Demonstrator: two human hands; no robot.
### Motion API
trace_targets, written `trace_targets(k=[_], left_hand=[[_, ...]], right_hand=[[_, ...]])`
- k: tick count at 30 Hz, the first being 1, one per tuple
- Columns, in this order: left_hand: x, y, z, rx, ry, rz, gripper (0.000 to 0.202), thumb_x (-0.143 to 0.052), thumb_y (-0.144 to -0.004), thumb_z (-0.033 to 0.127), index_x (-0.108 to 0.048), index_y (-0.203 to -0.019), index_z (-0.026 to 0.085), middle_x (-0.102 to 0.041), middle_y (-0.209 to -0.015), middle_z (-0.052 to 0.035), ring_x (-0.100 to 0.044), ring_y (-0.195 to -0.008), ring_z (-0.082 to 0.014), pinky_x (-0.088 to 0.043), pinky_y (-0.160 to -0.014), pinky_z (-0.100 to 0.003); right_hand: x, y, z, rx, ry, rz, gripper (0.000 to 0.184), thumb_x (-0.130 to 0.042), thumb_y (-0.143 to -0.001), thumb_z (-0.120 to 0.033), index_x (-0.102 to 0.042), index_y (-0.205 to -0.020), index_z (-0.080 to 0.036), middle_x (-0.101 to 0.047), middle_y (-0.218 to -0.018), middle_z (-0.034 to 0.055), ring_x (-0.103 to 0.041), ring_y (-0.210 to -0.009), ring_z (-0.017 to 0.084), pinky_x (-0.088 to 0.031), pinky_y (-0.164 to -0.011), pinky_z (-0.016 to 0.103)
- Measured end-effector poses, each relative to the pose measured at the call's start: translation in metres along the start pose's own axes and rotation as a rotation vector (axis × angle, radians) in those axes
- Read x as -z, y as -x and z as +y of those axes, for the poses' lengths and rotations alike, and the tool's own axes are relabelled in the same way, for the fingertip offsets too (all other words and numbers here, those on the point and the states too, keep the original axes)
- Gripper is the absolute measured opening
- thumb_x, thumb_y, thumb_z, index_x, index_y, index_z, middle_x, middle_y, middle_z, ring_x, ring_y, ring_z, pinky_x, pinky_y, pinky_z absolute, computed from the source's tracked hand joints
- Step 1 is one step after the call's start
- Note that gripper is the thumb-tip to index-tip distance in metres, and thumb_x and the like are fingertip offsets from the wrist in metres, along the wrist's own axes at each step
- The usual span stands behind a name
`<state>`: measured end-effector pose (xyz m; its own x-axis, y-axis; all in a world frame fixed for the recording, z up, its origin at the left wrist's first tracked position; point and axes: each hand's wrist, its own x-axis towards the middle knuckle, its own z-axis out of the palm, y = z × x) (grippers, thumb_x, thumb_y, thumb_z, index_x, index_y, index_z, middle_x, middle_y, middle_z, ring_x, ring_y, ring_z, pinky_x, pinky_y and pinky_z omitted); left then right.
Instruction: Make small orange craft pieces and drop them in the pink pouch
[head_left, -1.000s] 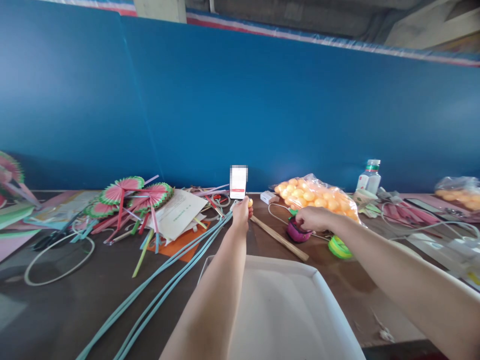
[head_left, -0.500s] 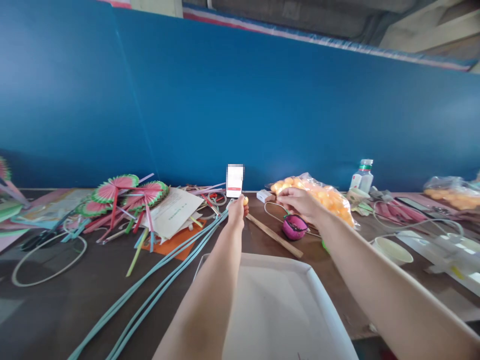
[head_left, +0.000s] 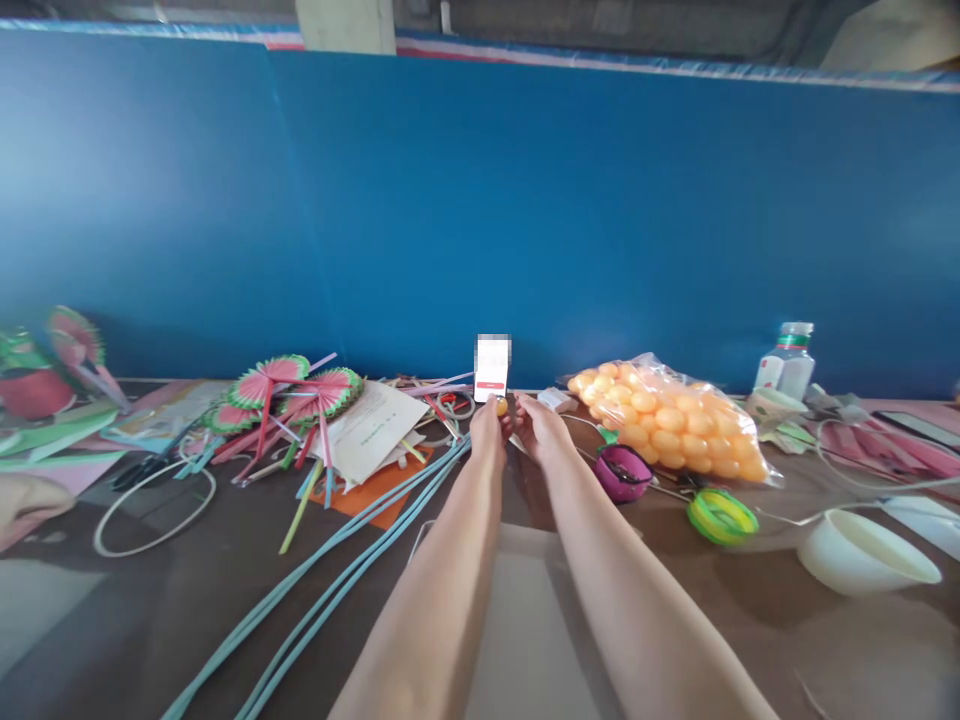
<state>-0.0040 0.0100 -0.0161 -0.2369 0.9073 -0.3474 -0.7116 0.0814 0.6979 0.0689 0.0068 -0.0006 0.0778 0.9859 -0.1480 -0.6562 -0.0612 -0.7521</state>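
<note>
Nearest us, the white tray (head_left: pixel 525 620) sits under our two forearms, mostly covered by them; it is kept close in front so both arms can reach over it to the phone (head_left: pixel 493 368), our landmark here; light blue strips (head_left: pixel 330 575) run from the near-left edge up toward the phone's base, long ends pointing at us.

Left of the phone and nearer us: a wire hoop (head_left: pixel 154 505) flat on the table (head_left: pixel 112 620), then an orange sheet (head_left: pixel 375 490) under a printed paper (head_left: pixel 371 430), with pink-green paper fans (head_left: pixel 289 390) and loose coloured sticks heaped on top; looks like a stock pile, not sorted.

Right of the phone and nearer: cream bowl (head_left: pixel 862 550), green tape roll (head_left: pixel 722 515), magenta cup (head_left: pixel 624 472); further back a clear bag of orange balls (head_left: pixel 667 415), mouth facing the hands so balls are easy to draw; white bottle (head_left: pixel 784 362) upright far right.

Just in front of the phone, both hands meet: our left hand (head_left: pixel 487 432) pinches one small orange ball (head_left: pixel 501 406) at the fingertips, fingers narrow around it; our right hand (head_left: pixel 538 425) is touching or nearly touching the left, fingers curled close, whether it also grips the ball we cannot tell.

Phone stands upright against the blue wall panel (head_left: pixel 600 200), screen toward us, likely propped for viewing.

Another person's hand (head_left: pixel 26 505) shows at far left.
</note>
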Motion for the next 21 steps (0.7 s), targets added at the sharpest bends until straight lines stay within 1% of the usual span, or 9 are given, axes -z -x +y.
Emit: trace_targets(k=[2, 4, 6, 10, 14, 18, 21], left_hand=[[0.0, -0.001, -0.001, -0.017, -0.044, 0.019, 0.025, -0.065, -0.086, 0.037, -0.064, -0.087, 0.012, -0.059, -0.065, -0.0015, -0.055, -0.049, -0.0071, -0.045, -0.048, -0.018], [0.001, 0.0, -0.003, -0.02, -0.091, 0.033, 0.027, -0.066, -0.085, 0.038, -0.064, -0.087, 0.012, -0.059, -0.066, -0.0015, -0.054, -0.05, -0.007, -0.045, -0.048, -0.018], [0.001, 0.002, -0.004, -0.041, -0.111, 0.024, 0.026, -0.065, -0.086, 0.038, -0.063, -0.089, 0.011, -0.059, -0.066, -0.0013, -0.054, -0.05, -0.0066, -0.044, -0.049, -0.017], [0.002, 0.003, -0.005, -0.063, -0.152, 0.028, 0.03, -0.069, -0.082, 0.039, -0.064, -0.09, 0.011, -0.06, -0.067, -0.002, -0.055, -0.052, -0.0079, -0.044, -0.05, -0.019], [0.004, 0.0, -0.007, -0.095, -0.164, 0.016, 0.033, -0.07, -0.079, 0.042, -0.065, -0.09, 0.011, -0.06, -0.069, -0.0026, -0.055, -0.052, -0.0084, -0.044, -0.05, -0.02], [0.005, -0.002, -0.008, -0.112, -0.149, -0.006, 0.034, -0.071, -0.079, 0.043, -0.065, -0.091, 0.012, -0.061, -0.07, -0.003, -0.056, -0.053, -0.0083, -0.044, -0.049, -0.019], [0.005, -0.001, -0.008, -0.109, -0.133, -0.021, 0.033, -0.071, -0.079, 0.042, -0.065, -0.092, 0.012, -0.062, -0.071, -0.0034, -0.056, -0.052, -0.0079, -0.044, -0.05, -0.019]], right_hand=[[0.008, -0.002, 0.003, -0.038, -0.063, 0.007, 0.011, -0.07, -0.075, -0.004, -0.065, -0.073, -0.014, -0.059, -0.057, -0.0035, -0.05, -0.044, 0.003, -0.044, -0.04, 0.009], [0.014, -0.004, 0.001, -0.047, -0.089, -0.031, 0.01, -0.069, -0.076, -0.005, -0.065, -0.074, -0.014, -0.063, -0.061, -0.0022, -0.053, -0.046, 0.004, -0.047, -0.041, 0.01], [0.016, -0.005, -0.003, -0.066, -0.095, -0.052, 0.009, -0.068, -0.078, -0.005, -0.065, -0.075, -0.014, -0.066, -0.065, -0.0001, -0.055, -0.048, 0.004, -0.049, -0.043, 0.01], [0.016, -0.005, -0.007, -0.136, -0.123, 0.029, 0.013, -0.067, -0.077, -0.004, -0.062, -0.072, -0.014, -0.067, -0.066, 0.0007, -0.055, -0.048, 0.003, -0.049, -0.045, 0.007], [0.015, -0.003, -0.004, -0.111, -0.134, 0.007, 0.012, -0.068, -0.077, -0.005, -0.063, -0.072, -0.015, -0.066, -0.065, -0.0007, -0.054, -0.047, 0.003, -0.05, -0.046, 0.007], [0.015, -0.002, -0.002, -0.105, -0.102, 0.013, 0.011, -0.068, -0.079, -0.009, -0.063, -0.071, -0.014, -0.064, -0.06, -0.0019, -0.05, -0.042, 0.002, -0.048, -0.042, 0.008], [0.014, -0.001, -0.002, -0.086, -0.072, 0.004, 0.011, -0.071, -0.075, -0.008, -0.063, -0.072, -0.015, -0.064, -0.059, -0.0022, -0.051, -0.044, 0.003, -0.048, -0.041, 0.009]])
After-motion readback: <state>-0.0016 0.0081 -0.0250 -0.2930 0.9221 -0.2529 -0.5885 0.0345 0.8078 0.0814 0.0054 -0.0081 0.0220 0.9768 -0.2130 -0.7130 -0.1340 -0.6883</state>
